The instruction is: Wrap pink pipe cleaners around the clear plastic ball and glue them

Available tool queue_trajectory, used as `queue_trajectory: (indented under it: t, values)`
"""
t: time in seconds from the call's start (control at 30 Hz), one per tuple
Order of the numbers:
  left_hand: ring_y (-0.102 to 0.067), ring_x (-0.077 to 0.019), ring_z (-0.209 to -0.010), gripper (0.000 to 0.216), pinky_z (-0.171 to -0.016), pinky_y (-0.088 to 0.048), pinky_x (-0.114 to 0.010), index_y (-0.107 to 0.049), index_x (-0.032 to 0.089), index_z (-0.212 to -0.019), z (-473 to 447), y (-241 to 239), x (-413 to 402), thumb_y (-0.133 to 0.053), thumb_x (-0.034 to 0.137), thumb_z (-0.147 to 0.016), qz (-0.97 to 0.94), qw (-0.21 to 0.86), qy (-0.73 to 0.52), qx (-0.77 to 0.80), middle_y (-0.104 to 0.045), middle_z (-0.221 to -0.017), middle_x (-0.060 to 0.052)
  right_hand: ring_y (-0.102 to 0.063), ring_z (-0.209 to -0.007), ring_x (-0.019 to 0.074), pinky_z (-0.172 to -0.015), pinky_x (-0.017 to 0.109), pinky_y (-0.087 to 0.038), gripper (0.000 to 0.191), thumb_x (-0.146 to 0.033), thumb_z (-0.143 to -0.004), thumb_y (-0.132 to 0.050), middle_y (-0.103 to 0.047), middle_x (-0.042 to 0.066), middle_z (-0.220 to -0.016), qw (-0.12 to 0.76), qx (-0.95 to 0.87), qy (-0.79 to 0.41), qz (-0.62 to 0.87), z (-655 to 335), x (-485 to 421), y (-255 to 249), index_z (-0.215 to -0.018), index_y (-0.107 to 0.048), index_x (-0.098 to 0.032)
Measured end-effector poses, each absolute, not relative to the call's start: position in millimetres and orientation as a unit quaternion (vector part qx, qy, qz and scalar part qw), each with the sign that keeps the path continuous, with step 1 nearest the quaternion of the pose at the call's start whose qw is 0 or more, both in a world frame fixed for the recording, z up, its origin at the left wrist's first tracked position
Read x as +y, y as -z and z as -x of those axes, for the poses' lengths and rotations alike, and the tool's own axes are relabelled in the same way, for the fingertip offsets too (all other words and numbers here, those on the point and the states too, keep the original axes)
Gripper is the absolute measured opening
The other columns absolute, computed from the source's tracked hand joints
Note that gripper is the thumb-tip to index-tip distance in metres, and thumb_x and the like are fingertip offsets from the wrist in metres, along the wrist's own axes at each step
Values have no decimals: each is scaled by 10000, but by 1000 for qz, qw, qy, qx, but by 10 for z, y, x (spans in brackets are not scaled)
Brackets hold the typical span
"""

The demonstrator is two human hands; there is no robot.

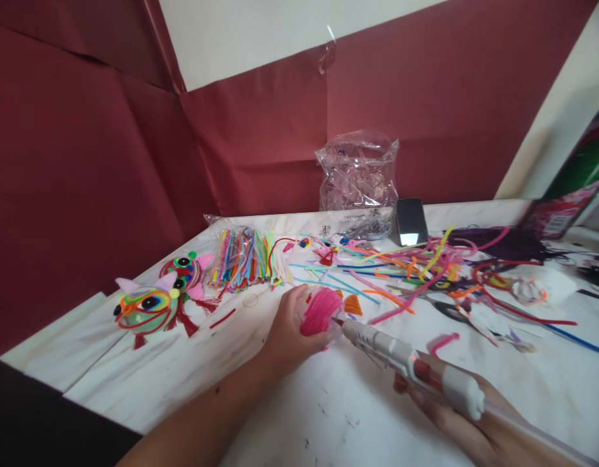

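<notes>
My left hand (pixel 293 324) is closed around a rounded, clear piece covered with bright pink fuzzy strips (pixel 321 312), held a little above the marble-look table. From the right, my right hand (pixel 440 408) grips a white glue gun (pixel 394 347) with a small red light on its body. Its nozzle points left and meets or nearly meets the pink piece's right side; actual contact I cannot make out. Just behind the piece sits a small orange fuzzy shape (pixel 352 305). A short pink pipe cleaner (pixel 444 344) lies on the table beyond the gun.
Two decorated lion-like heads (pixel 148 305) stand at the left. A bag of coloured pipe cleaners (pixel 246 256) lies behind my left hand. Loose pipe cleaners (pixel 426 266) and scissors (pixel 448 309) spread over the right. Farther back are a clear plastic bag (pixel 360 172) and a dark box-like object (pixel 411 220).
</notes>
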State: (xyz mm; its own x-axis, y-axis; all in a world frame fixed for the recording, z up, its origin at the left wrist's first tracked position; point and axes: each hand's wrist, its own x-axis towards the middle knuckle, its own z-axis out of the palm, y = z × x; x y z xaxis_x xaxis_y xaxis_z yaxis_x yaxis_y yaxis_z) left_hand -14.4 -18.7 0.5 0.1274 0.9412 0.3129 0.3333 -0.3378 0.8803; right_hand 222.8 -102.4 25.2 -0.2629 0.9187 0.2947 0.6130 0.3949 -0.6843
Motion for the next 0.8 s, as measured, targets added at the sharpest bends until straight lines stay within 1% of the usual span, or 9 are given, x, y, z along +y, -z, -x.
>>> queue_trajectory:
  t: [0.2,0.33,0.47,0.67,0.8]
  values:
    - [-462,-297,-1230,794,-1039,-367,-434,-407,194,-1276,153,-6,-190,-774,272,-577,-676,336,-458,469,-474,-1320,-126,-694,-673,204,-520,230,-556,211,-373,-802,-487,-742,20,-767,337,-757,-233,509,-2235,-1036,-253,-761,-651,-246]
    - [-457,-291,-1238,794,-1052,-353,-428,-406,203,-1281,163,9,-184,-778,294,-585,-673,341,-456,472,-472,-1326,-121,-697,-691,209,-527,231,-561,200,-367,-800,-490,-746,24,-792,331,-761,-235,506,-2251,-1044,-246,-776,-650,-250]
    - [-448,-294,-1246,798,-1056,-347,-434,-409,205,-1283,167,18,-173,-777,259,-577,-673,343,-458,469,-474,-1325,-118,-703,-687,215,-516,237,-564,214,-360,-808,-486,-750,26,-789,317,-763,-236,512,-2267,-1029,-240,-819,-665,-243]
    - [-454,-295,-1240,792,-1046,-362,-431,-416,204,-1275,161,14,-170,-781,284,-577,-677,335,-462,465,-477,-1322,-121,-713,-734,224,-535,229,-570,222,-371,-803,-489,-759,22,-807,319,-769,-233,503,-2237,-1028,-272,-816,-674,-248]
    - [-463,-296,-1231,782,-1038,-369,-434,-422,202,-1268,158,12,-173,-778,254,-573,-675,338,-459,468,-486,-1312,-121,-719,-729,237,-569,251,-587,249,-387,-784,-509,-762,37,-801,331,-744,-234,530,-2273,-1027,-217,-844,-695,-233]
